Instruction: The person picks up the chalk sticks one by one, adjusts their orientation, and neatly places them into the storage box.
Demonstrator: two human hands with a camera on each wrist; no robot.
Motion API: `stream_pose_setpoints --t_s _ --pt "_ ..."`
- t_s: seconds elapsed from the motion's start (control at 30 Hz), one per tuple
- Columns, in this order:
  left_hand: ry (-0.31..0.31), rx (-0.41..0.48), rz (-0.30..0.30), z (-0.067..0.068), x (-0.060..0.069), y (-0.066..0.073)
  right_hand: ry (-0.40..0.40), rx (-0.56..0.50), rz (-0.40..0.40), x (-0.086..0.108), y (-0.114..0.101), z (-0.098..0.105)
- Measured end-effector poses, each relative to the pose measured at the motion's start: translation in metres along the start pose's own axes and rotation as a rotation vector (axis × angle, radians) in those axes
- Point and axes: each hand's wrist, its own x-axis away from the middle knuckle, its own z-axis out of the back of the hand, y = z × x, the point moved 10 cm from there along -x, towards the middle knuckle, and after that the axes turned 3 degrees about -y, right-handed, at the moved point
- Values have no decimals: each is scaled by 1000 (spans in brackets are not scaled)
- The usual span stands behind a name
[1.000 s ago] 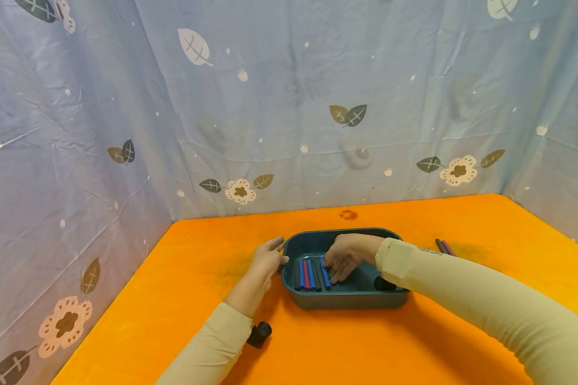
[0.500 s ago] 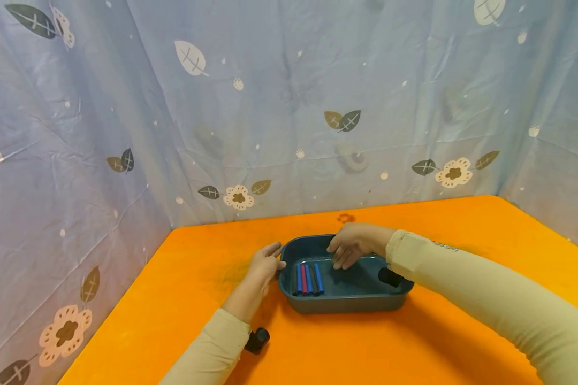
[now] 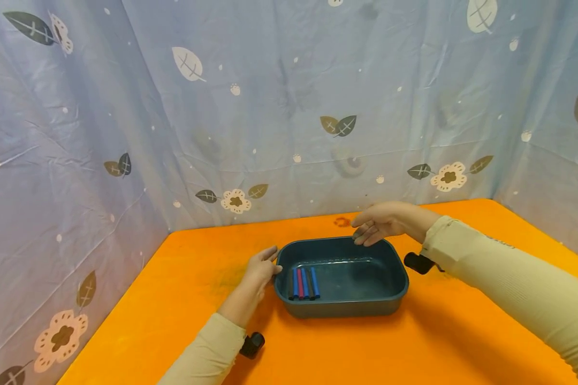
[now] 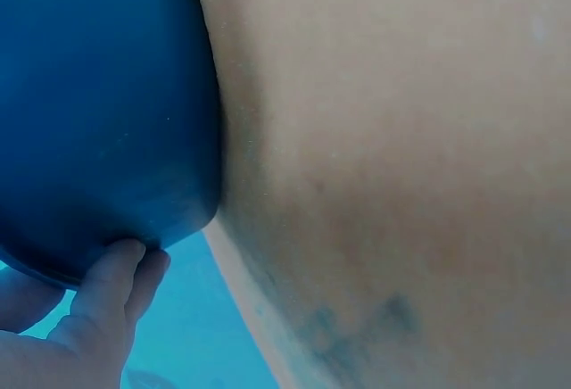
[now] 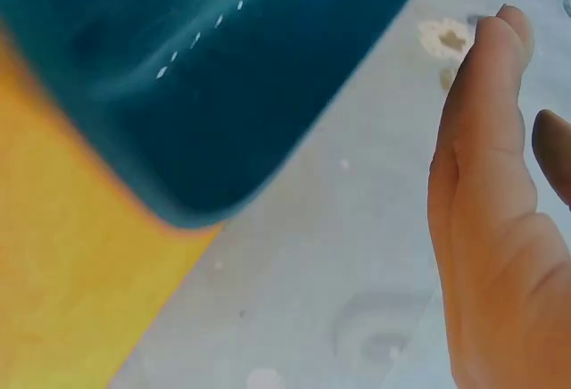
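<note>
A dark blue-green plastic tub (image 3: 347, 309) sits on the orange table. My left hand (image 3: 259, 272) grips its left rim in the head view; in the left wrist view the fingers (image 4: 111, 282) lie against the outer wall, with the thumb at the rim. Side by side at the tub's left end lie several slim coloured sticks, among them a pink stick (image 3: 300, 284), a blue stick (image 3: 315, 283) and dark ones. My right hand (image 3: 382, 222) hovers above the far right rim, fingers loosely extended, holding nothing. Its fingertips look darkly smudged in the head view.
A blue-grey patterned curtain (image 3: 279, 133) hangs behind and beside the orange table (image 3: 318, 353). Each wrist carries a small black device (image 3: 418, 263). The right forearm (image 3: 501, 289) covers part of the table's right side.
My right hand has drawn away from the sticks, rising back and right out of the tub. The left hand stays at the rim. Two sticks on the table at right have dropped from sight.
</note>
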Motion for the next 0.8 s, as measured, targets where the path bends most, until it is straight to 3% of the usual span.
stream_pose_setpoints --t_s 0.23,0.53,0.8 --pt "-18 -12 -8 0 1 0 37 -47 27 26 17 30" --pt "-29 -24 -17 -2 0 1 113 -75 -18 56 67 75" --pt "-30 -20 -20 -3 2 6 148 -81 -63 68 106 110"
